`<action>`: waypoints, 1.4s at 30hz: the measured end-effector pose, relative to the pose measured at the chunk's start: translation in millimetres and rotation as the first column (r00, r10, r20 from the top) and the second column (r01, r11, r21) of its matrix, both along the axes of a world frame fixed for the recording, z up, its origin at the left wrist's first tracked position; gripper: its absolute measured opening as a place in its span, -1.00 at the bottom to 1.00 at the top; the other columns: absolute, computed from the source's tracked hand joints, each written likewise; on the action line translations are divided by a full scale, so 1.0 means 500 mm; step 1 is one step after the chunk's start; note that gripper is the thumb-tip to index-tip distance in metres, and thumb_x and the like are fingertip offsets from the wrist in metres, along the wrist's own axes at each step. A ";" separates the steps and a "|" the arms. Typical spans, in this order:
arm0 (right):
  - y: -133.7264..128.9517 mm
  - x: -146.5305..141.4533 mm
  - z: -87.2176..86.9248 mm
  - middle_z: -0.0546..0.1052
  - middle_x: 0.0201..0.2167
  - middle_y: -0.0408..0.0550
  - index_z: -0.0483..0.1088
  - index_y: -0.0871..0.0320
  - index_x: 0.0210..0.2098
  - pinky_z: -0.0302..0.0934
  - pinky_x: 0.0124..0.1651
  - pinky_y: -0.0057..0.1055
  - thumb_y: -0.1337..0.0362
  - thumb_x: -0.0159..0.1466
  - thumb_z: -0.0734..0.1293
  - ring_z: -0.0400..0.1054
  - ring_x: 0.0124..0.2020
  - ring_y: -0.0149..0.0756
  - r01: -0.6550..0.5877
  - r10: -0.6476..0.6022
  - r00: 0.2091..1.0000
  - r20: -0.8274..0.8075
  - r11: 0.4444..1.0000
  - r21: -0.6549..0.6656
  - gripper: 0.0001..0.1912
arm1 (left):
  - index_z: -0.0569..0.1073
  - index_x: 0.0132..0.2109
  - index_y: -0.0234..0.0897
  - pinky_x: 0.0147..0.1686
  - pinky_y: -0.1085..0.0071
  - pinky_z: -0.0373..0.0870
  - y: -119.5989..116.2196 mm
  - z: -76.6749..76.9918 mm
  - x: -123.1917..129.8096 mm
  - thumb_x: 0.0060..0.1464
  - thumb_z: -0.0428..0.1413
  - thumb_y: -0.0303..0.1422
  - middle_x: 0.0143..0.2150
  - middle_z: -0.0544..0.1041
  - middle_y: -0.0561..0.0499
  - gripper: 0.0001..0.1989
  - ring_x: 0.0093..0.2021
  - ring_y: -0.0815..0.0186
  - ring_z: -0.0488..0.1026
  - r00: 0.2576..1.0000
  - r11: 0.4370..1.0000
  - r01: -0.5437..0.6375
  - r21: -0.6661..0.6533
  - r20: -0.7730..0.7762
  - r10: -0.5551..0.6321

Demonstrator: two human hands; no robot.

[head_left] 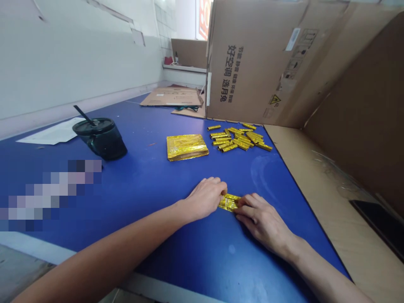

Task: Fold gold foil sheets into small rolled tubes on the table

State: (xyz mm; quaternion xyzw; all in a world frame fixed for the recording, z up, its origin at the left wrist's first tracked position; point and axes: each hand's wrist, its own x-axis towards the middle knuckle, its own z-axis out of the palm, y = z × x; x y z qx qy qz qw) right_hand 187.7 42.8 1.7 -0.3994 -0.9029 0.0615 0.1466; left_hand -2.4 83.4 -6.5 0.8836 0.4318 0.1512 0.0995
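Note:
A shiny gold foil wrapper (229, 203), partly folded, lies on the blue tabletop between my two hands. My left hand (206, 197) is closed on its left end, fingers bent and thumb tucked out of sight. At the right end, my right hand (259, 216) grips the wrapper with thumb and fingers together. Farther back sits a flat stack of gold foil sheets (187, 147). To its right is a loose heap of folded gold foil strips (241, 139).
A dark green lidded mug (102, 139) with a straw stands at left, near a white paper (50, 132). A large cardboard box (252, 63) rises behind the foil heap and along the right. Flattened cardboard (172, 97) lies at the back of the blue table (142, 181).

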 end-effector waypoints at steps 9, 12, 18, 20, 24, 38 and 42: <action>0.008 -0.006 -0.002 0.40 -0.39 -0.02 0.42 0.10 -0.34 0.15 -0.30 -0.35 0.37 0.20 0.18 0.22 -0.35 -0.28 0.019 -0.020 1.000 0.008 1.000 0.020 -0.82 | 0.42 -0.25 -0.26 -0.22 0.42 0.22 0.013 0.017 -0.018 0.03 -0.02 -0.41 -0.30 0.37 0.00 -0.84 -0.23 0.30 0.32 0.993 0.987 0.118 -0.110 0.028 -0.115; 0.006 -0.010 0.001 0.40 -0.43 -0.01 0.42 0.12 -0.36 0.13 -0.33 -0.37 0.37 0.22 0.14 0.22 -0.37 -0.29 0.003 -0.004 1.000 0.025 0.999 0.052 -0.78 | 0.42 -0.20 -0.25 -0.23 0.39 0.23 0.011 0.039 -0.024 -0.09 0.11 -0.21 -0.30 0.36 -0.01 -0.71 -0.22 0.24 0.32 0.987 0.972 0.151 -0.178 -0.023 -0.157; 0.014 -0.009 -0.009 0.41 -0.45 0.00 0.36 0.17 -0.27 0.14 -0.33 -0.36 0.39 0.25 0.07 0.23 -0.39 -0.30 0.000 0.002 0.998 -0.060 0.999 0.039 -0.74 | 0.39 -0.14 -0.27 -0.20 0.37 0.21 0.009 0.039 -0.028 -0.12 0.15 -0.28 -0.27 0.35 -0.03 -0.66 -0.20 0.22 0.31 0.982 0.973 0.157 -0.167 -0.074 -0.171; 0.018 -0.008 -0.014 0.42 -0.45 -0.01 0.34 0.17 -0.23 0.15 -0.34 -0.36 0.40 0.25 0.06 0.23 -0.40 -0.29 0.024 -0.022 0.993 -0.116 0.999 0.023 -0.75 | 0.39 -0.16 -0.27 -0.19 0.37 0.21 0.011 0.033 -0.029 -0.08 0.12 -0.34 -0.27 0.36 -0.03 -0.72 -0.20 0.23 0.31 0.982 0.972 0.165 -0.165 -0.069 -0.178; 0.024 -0.008 -0.020 0.42 -0.46 -0.03 0.34 0.16 -0.30 0.16 -0.36 -0.37 0.37 0.25 0.09 0.24 -0.42 -0.30 0.083 -0.089 0.977 -0.196 0.996 -0.035 -0.79 | 0.41 -0.20 -0.25 -0.22 0.39 0.22 0.015 0.028 -0.030 0.00 0.02 -0.42 -0.30 0.37 -0.01 -0.82 -0.23 0.26 0.32 0.981 0.967 0.181 -0.180 -0.043 -0.192; 0.031 -0.014 -0.020 0.45 -0.43 -0.08 0.32 0.12 -0.35 0.19 -0.31 -0.38 0.34 0.20 0.14 0.31 -0.38 -0.30 0.222 -0.275 0.926 -0.257 0.951 -0.216 -0.86 | 0.41 -0.20 -0.25 -0.20 0.38 0.24 0.021 0.010 -0.025 0.10 -0.15 -0.44 -0.27 0.44 -0.02 -0.74 -0.22 0.28 0.37 0.989 0.968 0.144 -0.204 0.058 -0.135; 0.031 -0.014 -0.021 0.44 -0.46 -0.09 0.32 0.12 -0.38 0.18 -0.34 -0.39 0.34 0.19 0.14 0.30 -0.41 -0.31 0.261 -0.316 0.919 -0.234 0.936 -0.237 -0.87 | 0.41 -0.21 -0.25 -0.19 0.37 0.24 0.021 0.010 -0.025 0.09 -0.16 -0.44 -0.26 0.44 -0.02 -0.75 -0.22 0.27 0.37 0.990 0.970 0.135 -0.203 0.052 -0.128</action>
